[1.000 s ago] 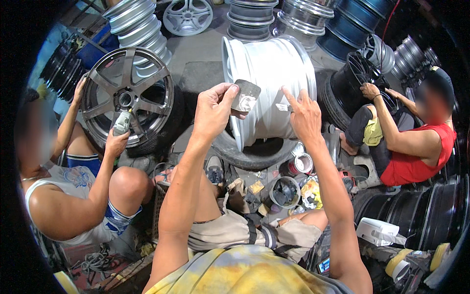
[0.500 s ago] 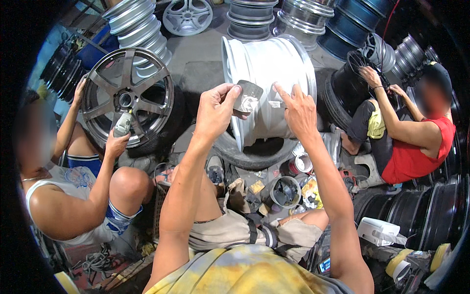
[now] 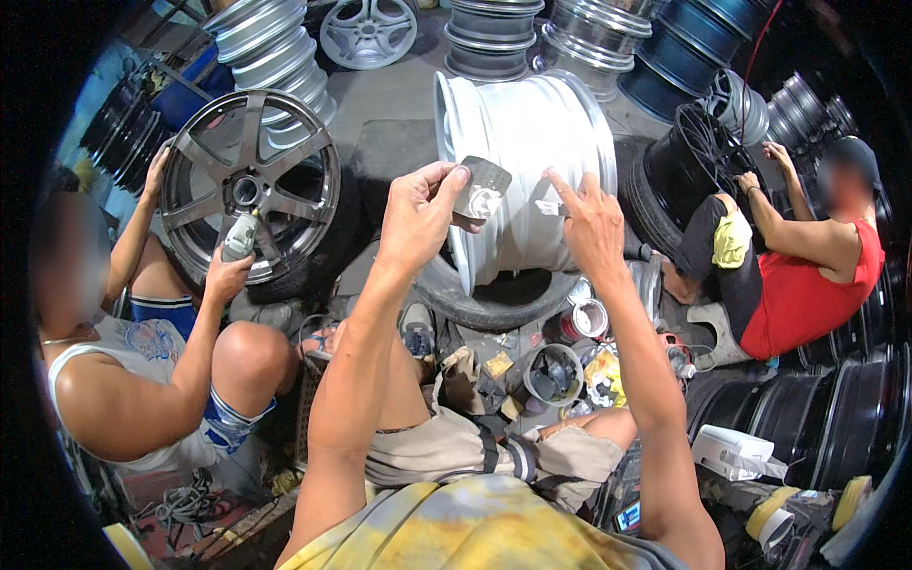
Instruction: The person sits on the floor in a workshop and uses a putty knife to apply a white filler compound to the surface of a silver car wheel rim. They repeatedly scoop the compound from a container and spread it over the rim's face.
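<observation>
My left hand [image 3: 423,211] pinches a dark, square, flat plate [image 3: 492,179] between thumb and fingers. A dab of white paste [image 3: 484,200] sits on its lower part. In front of me a silver-white wheel rim [image 3: 518,128] lies on its side on a black tire [image 3: 499,312]. Over the barrel of this rim is my right hand [image 3: 594,223], with its index and middle fingers stretched forward. Between its fingers and thumb is a small flat piece smeared white [image 3: 547,206], mostly hidden by the hand. Whether it touches the rim I cannot tell.
To the left a person holds a power tool [image 3: 239,237] against a dark spoked wheel [image 3: 247,190]. At right another person in red handles a black wheel [image 3: 698,157]. A bucket [image 3: 554,372] and an open can [image 3: 587,319] stand near my legs. Stacked rims [image 3: 491,38] line the back.
My right hand has shifted slightly right and down over the rim with the small piece. My left hand keeps the plate steady. The person in red has moved both hands on the black wheel.
</observation>
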Tool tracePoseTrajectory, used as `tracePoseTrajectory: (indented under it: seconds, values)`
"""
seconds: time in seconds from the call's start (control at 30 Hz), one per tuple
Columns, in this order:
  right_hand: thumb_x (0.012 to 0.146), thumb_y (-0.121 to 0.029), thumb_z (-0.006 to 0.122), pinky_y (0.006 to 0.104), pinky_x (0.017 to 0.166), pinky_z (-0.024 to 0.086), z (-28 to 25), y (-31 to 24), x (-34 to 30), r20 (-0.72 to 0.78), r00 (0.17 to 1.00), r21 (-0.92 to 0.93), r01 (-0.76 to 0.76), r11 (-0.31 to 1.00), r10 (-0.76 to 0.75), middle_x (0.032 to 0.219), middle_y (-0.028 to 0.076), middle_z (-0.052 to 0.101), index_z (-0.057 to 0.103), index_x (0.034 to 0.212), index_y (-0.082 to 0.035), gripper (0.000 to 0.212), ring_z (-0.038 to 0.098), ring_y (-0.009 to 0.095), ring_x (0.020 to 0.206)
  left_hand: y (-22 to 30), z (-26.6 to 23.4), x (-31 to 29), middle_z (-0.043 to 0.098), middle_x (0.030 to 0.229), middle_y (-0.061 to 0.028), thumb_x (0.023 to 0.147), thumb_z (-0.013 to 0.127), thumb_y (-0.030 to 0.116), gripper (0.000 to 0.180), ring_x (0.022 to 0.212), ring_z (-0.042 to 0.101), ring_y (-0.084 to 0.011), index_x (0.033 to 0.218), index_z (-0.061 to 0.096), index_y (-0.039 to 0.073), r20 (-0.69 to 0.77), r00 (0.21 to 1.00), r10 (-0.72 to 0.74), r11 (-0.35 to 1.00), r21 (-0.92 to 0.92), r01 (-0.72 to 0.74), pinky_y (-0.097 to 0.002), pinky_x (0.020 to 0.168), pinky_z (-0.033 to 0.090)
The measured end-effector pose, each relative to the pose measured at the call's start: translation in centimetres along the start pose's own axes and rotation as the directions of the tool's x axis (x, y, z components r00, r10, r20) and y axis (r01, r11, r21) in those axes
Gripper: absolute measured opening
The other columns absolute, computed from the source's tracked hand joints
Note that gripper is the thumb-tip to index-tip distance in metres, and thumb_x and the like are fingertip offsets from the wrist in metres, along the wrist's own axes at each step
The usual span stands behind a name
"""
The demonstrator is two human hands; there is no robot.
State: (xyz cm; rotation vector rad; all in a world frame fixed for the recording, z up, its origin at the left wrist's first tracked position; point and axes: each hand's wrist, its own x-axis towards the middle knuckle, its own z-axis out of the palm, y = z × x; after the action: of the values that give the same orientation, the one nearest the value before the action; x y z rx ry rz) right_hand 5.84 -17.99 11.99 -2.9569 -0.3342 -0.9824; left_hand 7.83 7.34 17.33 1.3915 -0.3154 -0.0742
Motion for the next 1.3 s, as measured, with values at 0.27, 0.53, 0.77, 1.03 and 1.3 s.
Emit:
tracePoseTrajectory:
  seconds: [0.27, 0.53, 0.77, 1.03, 1.3]
  values:
    - [0.079, 0.003, 0.058, 0.0393, 0.065, 0.043, 0.4, 0.1, 0.5, -0.017, 1.000, -0.008, 0.026, 1.000, -0.026, 0.090, 0.011, 0.051, 0.059, 0.139, -0.027, 0.066, 0.056, 0.027, 0.071, -0.2, 0.3, -0.1, 0.068, 0.082, -0.0054, 0.102, 0.057, 0.015, 0.026, 0.068, 0.065, -0.0093, 0.100, 0.069, -0.008, 0.007, 1.000, 0.007, 1.000, 0.015, -0.007, -0.0269, 0.056, 0.060]
    - [0.083, 0.001, 0.057, 0.0385, 0.064, 0.041, -0.2, -0.5, -1.5, 0.048, 0.999, -0.032, -0.012, 0.999, 0.013, 0.089, 0.010, 0.051, 0.060, 0.137, -0.024, 0.060, 0.055, 0.025, 0.071, 0.2, -0.6, 0.1, 0.069, 0.082, -0.0066, 0.102, 0.058, 0.020, 0.027, 0.067, 0.065, -0.0104, 0.105, 0.069, -0.005, -0.006, 1.000, -0.014, 1.000, 0.020, 0.014, -0.0263, 0.057, 0.057]
    - [0.085, 0.000, 0.057, 0.0383, 0.065, 0.041, 0.1, -0.5, 0.3, 0.000, 1.000, 0.007, 0.023, 1.000, -0.023, 0.089, 0.010, 0.051, 0.060, 0.136, -0.024, 0.057, 0.055, 0.024, 0.071, 0.4, -1.5, 0.5, 0.070, 0.086, -0.0069, 0.102, 0.059, 0.022, 0.028, 0.069, 0.066, -0.0103, 0.105, 0.069, -0.004, -0.069, 0.998, 0.002, 1.000, 0.018, -0.001, -0.0256, 0.058, 0.057]
    - [0.084, 0.000, 0.058, 0.0391, 0.066, 0.042, 0.5, 0.6, 1.1, 0.009, 1.000, -0.033, -0.014, 0.999, 0.015, 0.090, 0.010, 0.052, 0.061, 0.136, -0.024, 0.058, 0.057, 0.025, 0.072, 0.6, -2.1, 0.6, 0.071, 0.085, -0.0068, 0.102, 0.058, 0.021, 0.027, 0.069, 0.066, -0.0106, 0.107, 0.068, -0.004, -0.083, 0.997, 0.002, 0.999, 0.040, 0.001, -0.0258, 0.061, 0.057]
    - [0.081, 0.003, 0.056, 0.0389, 0.066, 0.043, 0.1, -0.7, -0.5, 0.028, 0.996, 0.070, -0.085, 0.994, 0.083, 0.089, 0.011, 0.051, 0.062, 0.135, -0.023, 0.060, 0.055, 0.028, 0.072, 0.7, -2.4, 1.0, 0.071, 0.088, -0.0082, 0.102, 0.058, 0.021, 0.028, 0.071, 0.067, -0.0121, 0.107, 0.067, -0.004, -0.138, 0.990, 0.016, 1.000, -0.007, -0.017, -0.0262, 0.063, 0.058]
